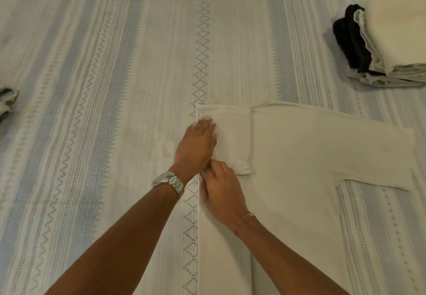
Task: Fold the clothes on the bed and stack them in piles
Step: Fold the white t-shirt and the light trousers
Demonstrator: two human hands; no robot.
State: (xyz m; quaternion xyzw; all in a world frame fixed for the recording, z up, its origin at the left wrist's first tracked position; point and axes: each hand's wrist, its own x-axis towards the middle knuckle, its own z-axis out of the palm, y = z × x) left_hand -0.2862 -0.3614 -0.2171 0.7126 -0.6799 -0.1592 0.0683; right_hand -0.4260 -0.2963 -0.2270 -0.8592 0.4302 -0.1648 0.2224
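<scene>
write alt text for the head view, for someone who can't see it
Two hands work on a cream shirt spread on a striped bedspread: the left hand presses the folded-in sleeve flat, the right hand pinches the shirt's edge. A pile of folded clothes sits at upper right.

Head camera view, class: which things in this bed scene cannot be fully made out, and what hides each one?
- Cream shirt: its lower part is cut off by the bottom edge.
- Folded pile: runs past the right edge; how many garments it holds is unclear.
- Dark and pale cloth: mostly cut off by the left edge.
- Right hand: its fingertips are hidden behind the left hand.
</scene>
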